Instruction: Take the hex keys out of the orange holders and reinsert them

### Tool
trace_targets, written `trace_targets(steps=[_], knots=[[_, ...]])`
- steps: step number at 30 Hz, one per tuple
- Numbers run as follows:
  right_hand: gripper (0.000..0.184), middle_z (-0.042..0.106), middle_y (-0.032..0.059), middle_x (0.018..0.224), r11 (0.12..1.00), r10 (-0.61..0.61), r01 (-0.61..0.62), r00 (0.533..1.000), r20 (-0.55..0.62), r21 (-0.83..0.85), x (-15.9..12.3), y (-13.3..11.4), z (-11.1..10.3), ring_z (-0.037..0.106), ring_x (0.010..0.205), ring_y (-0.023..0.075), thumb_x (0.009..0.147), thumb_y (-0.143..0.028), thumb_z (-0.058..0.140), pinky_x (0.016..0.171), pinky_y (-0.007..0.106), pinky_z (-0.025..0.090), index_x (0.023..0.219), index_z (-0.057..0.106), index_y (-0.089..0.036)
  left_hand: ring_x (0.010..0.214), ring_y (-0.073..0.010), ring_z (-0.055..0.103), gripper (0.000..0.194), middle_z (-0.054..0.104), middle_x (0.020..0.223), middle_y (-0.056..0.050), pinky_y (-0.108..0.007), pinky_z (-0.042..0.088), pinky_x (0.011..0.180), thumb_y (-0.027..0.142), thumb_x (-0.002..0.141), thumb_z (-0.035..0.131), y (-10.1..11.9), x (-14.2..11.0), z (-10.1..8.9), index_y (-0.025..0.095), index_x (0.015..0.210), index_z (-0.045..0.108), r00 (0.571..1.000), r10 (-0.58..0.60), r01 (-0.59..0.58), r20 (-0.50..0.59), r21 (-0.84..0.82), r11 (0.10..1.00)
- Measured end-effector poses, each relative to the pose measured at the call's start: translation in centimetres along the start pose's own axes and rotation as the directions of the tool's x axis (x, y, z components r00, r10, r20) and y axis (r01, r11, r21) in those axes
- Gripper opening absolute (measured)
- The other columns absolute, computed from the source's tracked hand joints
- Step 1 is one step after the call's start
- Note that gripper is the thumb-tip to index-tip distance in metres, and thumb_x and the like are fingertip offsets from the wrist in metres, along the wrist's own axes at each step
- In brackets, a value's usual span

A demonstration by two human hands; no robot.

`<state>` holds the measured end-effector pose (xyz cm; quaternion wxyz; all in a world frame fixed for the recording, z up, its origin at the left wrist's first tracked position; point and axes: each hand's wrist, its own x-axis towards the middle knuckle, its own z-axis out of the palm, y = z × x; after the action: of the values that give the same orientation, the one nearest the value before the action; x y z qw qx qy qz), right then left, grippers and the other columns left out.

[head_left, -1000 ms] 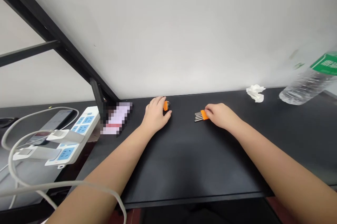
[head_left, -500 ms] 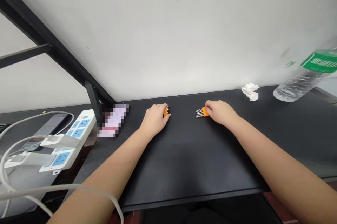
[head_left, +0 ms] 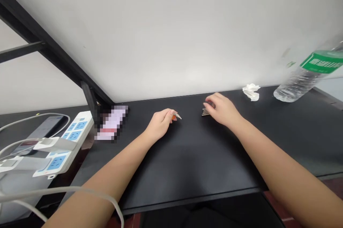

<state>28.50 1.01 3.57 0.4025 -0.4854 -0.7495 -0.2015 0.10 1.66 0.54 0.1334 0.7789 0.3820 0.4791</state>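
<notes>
My left hand (head_left: 160, 124) rests on the black table (head_left: 187, 156) with its fingers closed around a small orange-holdered set of metal hex keys (head_left: 177, 116); only the tips poke out past my fingers. My right hand (head_left: 222, 108) lies over a second set of metal hex keys (head_left: 205, 112), whose silver ends stick out to the left. Its orange holder is hidden under my fingers, which curl down onto it.
A crumpled white tissue (head_left: 251, 91) and a clear plastic bottle with a green label (head_left: 308, 74) sit at the back right by the wall. A white power strip (head_left: 61, 138) with plugs and cables lies at the left, next to a blurred pink item (head_left: 111, 123).
My left hand has closed on its hex key set and drawn it slightly right. My right hand has slid forward over the other set, covering its orange holder.
</notes>
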Motion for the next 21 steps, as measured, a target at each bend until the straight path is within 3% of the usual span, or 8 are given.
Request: trace_targets(steps=[1,3,5,10,16,21], knots=[[0.023,0.068,0.0086,0.101,0.992,-0.071,0.066,0.997,0.039,0.107,-0.3,-1.0,0.3,0.064,0.092,0.0211,0.1,-0.037,0.053,0.081,0.032,0.046,0.1,0.067,-0.019,0.075,-0.0168,0.065,0.051,0.075,0.088,-0.005,-0.03,0.053,0.073,0.059,0.101,0.04,0.1,0.0,0.3,0.019,0.104,0.072,0.999,-0.025,0.027,0.03,-0.077,0.997],[0.029,0.068,0.0041,0.094,0.955,-0.169,0.13,0.977,0.128,0.267,-1.1,-3.1,0.9,0.063,0.082,0.0176,0.1,-0.047,0.055,0.074,0.029,0.046,0.109,0.065,-0.022,0.072,-0.0156,0.063,0.052,0.074,0.087,-0.006,-0.028,0.052,0.066,0.062,0.1,0.042,0.4,-0.1,0.8,0.018,0.104,0.069,0.996,-0.052,0.065,0.067,-0.202,0.977],[0.04,0.068,0.0026,0.095,0.937,-0.226,0.158,0.954,0.197,0.311,-1.8,-4.8,1.6,0.062,0.077,0.0166,0.094,-0.054,0.064,0.067,0.028,0.042,0.12,0.06,-0.023,0.071,-0.0151,0.063,0.049,0.074,0.087,-0.006,-0.027,0.051,0.063,0.063,0.098,0.045,0.8,-0.2,1.2,0.018,0.1,0.065,0.994,-0.074,0.095,0.079,-0.3,0.949],[0.022,0.069,0.0037,0.094,0.945,-0.305,0.267,0.929,0.212,0.189,-2.4,-6.0,2.7,0.06,0.075,0.0159,0.103,-0.042,0.055,0.063,0.027,0.036,0.102,0.058,-0.02,0.06,-0.0128,0.059,0.042,0.067,0.071,-0.001,-0.024,0.045,0.055,0.062,0.097,0.048,1.6,-0.7,1.9,0.02,0.096,0.056,0.976,-0.116,0.197,0.187,-0.51,0.838],[0.04,0.068,0.0061,0.086,0.925,-0.371,0.38,0.912,0.177,-0.024,-2.5,-5.4,3.4,0.06,0.072,0.016,0.11,-0.039,0.036,0.064,0.03,0.031,0.091,0.064,-0.017,0.058,-0.0137,0.063,0.037,0.067,0.068,-0.001,-0.026,0.05,0.057,0.056,0.093,0.062,2.0,-1.1,2.2,0.02,0.095,0.052,0.931,-0.082,0.272,0.355,-0.526,0.806],[0.043,0.07,0.0075,0.086,0.916,-0.366,0.389,0.911,0.191,-0.098,-2.4,-5.1,3.5,0.06,0.07,0.0161,0.109,-0.036,0.034,0.061,0.031,0.026,0.092,0.067,-0.015,0.064,-0.013,0.064,0.037,0.066,0.076,0.0,-0.025,0.053,0.058,0.046,0.088,0.071,1.7,-0.9,2.3,0.02,0.109,0.055,0.933,-0.031,0.234,0.359,-0.54,0.809]])
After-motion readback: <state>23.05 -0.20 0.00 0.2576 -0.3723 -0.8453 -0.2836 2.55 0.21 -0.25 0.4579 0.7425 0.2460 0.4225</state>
